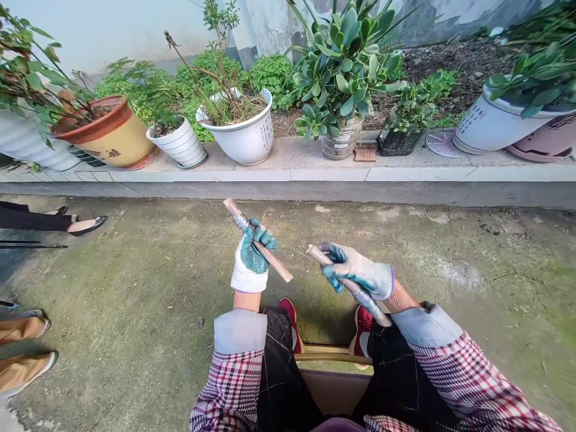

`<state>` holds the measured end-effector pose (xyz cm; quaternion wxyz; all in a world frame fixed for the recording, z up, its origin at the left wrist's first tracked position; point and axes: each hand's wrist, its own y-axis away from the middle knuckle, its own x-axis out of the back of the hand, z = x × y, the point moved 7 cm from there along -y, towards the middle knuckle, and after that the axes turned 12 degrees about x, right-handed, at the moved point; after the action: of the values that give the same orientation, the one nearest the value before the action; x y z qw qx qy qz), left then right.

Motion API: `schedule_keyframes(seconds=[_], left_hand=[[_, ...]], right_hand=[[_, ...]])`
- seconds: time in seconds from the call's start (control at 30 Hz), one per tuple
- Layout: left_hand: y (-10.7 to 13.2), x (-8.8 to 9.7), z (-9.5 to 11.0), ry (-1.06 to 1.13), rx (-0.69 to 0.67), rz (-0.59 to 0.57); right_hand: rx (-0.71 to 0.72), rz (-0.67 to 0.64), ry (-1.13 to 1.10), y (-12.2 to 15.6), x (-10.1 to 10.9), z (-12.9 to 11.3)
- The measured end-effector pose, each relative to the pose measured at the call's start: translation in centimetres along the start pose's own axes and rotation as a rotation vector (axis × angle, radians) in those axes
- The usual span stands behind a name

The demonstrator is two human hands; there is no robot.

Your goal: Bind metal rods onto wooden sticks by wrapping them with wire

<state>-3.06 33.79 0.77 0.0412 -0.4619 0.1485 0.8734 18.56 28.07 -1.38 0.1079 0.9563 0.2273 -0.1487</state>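
My left hand (254, 251), in a white glove with a green coated palm, is closed around a wooden stick (276, 263). Silvery wire or tape is wound about this stick's upper part, and it slants down to the right. A second wooden stick (369, 305) is gripped in my right hand (360, 270), gloved the same way. Its lower part has a similar silvery wrap, and its bottom end is close to my right leg. Between the two hands runs a thin wire (292, 247), faint against the ground; where it is fastened cannot be made out.
Ahead, a low ledge (328, 174) carries several potted plants, among them a white pot (243, 135) and a yellow pot (112, 135). My knees and red shoes flank a chair or stool edge (333, 358). Feet of other people (87, 225) show at the left.
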Motion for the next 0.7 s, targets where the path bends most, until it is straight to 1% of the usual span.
schedule_keyframes(seconds=[0.03, 0.1, 0.17, 0.2, 0.27, 0.37, 0.43, 0.47, 0.53, 0.6, 0.7], left_hand=[[0.1, 0.2, 0.4, -0.001, -0.019, 0.005], [0.4, 0.2, 0.9, -0.009, -0.035, 0.003], [0.6, -0.2, 0.5, -0.018, -0.001, -0.030], [0.7, -0.5, 0.0, -0.023, 0.032, -0.054], [0.9, -1.1, -1.7, -0.058, 0.123, -0.097], [1.2, -2.1, -5.3, -0.180, 0.304, -0.155], [1.2, -2.3, -7.2, -0.253, 0.376, -0.156], [1.1, -2.2, -7.6, -0.275, 0.382, -0.132], [0.6, -1.5, -7.7, -0.285, 0.349, -0.044], [0.0, -0.3, -7.3, -0.270, 0.325, 0.061], [-0.9, 1.7, -6.9, -0.274, 0.355, 0.208]], right_hand=[[-0.026, 0.023, 0.067, 0.0, 0.4, 0.4], [-0.035, 0.125, 0.148, -0.1, 1.4, 0.6], [-0.002, 0.221, 0.112, -0.1, 2.1, 0.1], [0.016, 0.244, 0.058, 0.0, 2.2, -0.2], [0.042, 0.269, -0.074, 0.2, 2.2, -0.9], [0.058, 0.283, -0.276, 0.4, 2.2, -1.5], [0.083, 0.282, -0.401, 0.3, 2.5, -1.8], [0.095, 0.280, -0.456, 0.2, 2.8, -1.8], [0.137, 0.292, -0.550, -0.1, 3.8, -1.9], [0.182, 0.317, -0.613, -0.3, 5.2, -2.1], [0.218, 0.325, -0.645, -0.5, 6.5, -2.4]])
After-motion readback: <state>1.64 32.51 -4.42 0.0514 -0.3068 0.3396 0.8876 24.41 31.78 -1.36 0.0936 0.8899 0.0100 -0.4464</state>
